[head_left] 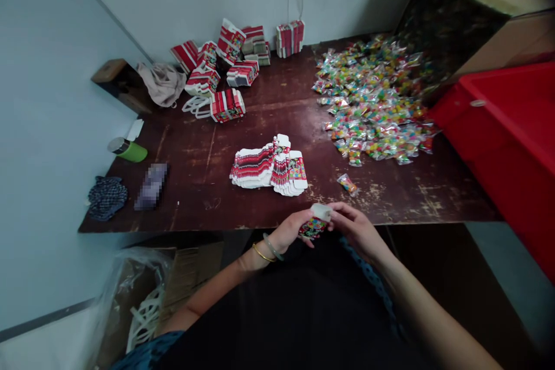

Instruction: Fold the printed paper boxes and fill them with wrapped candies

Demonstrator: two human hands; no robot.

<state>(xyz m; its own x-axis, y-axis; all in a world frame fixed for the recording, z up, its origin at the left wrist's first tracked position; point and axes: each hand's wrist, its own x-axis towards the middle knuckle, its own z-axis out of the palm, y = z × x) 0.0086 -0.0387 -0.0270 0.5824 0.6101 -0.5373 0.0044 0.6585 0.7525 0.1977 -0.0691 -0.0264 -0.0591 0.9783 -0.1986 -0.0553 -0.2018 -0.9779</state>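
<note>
I hold a small printed box point(310, 229) close in front of me, by the near edge of the worktop point(281, 95). The fingers of my left hand point(286, 233) pinch it from the left side, the thumb along its upper edge. A pale flap point(321, 212) shows at the box's upper end. The fingers of my right hand point(358, 232) are bent and meet the box at its right edge, beside that flap; whether they pinch it I cannot tell. On my left wrist I wear a pale green bangle point(272, 247) and a gold bangle point(262, 253).

Just beyond my hands, two fanned rows of flat boxes point(254, 167) lie side by side, touching. To their right, one candy packet point(347, 184) lies apart from the big heap of candy packets point(377, 101), which spreads toward a red bin point(481, 110) on my right. Near the wall stand and lie bundles of red-and-white boxes point(231, 41), well apart from my hands. At the left end of the worktop, a green cup point(132, 150) lies on its side, near a dark patterned cloth point(107, 198).
</note>
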